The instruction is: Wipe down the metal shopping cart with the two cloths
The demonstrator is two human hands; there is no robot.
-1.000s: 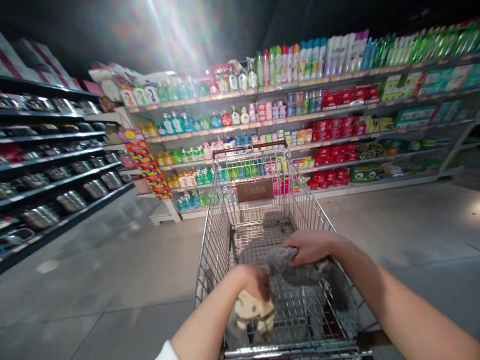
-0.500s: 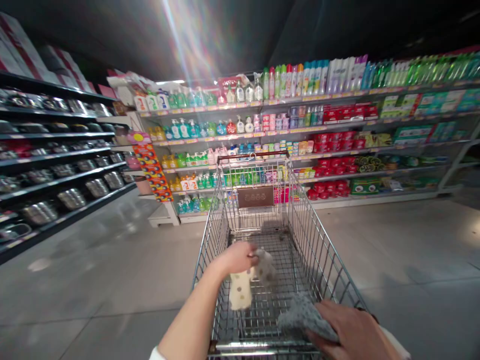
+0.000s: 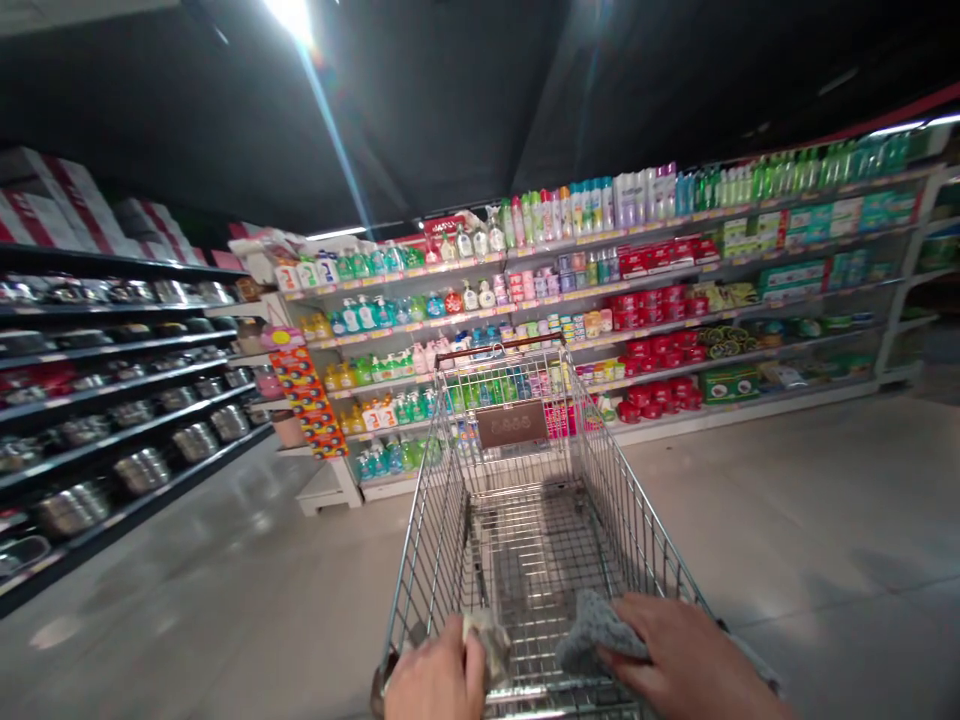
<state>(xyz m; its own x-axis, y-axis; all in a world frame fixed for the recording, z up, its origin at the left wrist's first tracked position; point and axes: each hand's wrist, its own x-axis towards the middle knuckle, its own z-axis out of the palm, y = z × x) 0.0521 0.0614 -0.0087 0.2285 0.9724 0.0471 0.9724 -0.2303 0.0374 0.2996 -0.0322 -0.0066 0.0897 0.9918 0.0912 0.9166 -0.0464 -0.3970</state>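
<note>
Low in the view, my left hand (image 3: pixel 439 672) is closed around a cream cloth (image 3: pixel 489 640), whose crumpled end pokes out past the thumb. On the other side, my right hand (image 3: pixel 679 655) grips a grey speckled cloth (image 3: pixel 596 632) that hangs from the fingers. Both hands are over the near end of a wire shopping cart (image 3: pixel 645 510). Under them runs the cart's near rail, partly covered by the hands. No goods lie on the wire floor of the basket.
Beyond the cart, a long shelf unit (image 3: pixel 555 295) holds bottles, red packs and boxes. Dark shelves with metal pots (image 3: pixel 142 470) run along the left. An orange patterned strip (image 3: pixel 307 400) hangs at the shelf end. Tiled floor (image 3: pixel 787 480) surrounds the cart.
My left hand has drawn back from over the basket to its near end, bunching the cream cloth. My right hand stays near its place with the grey cloth. The camera has tilted up.
</note>
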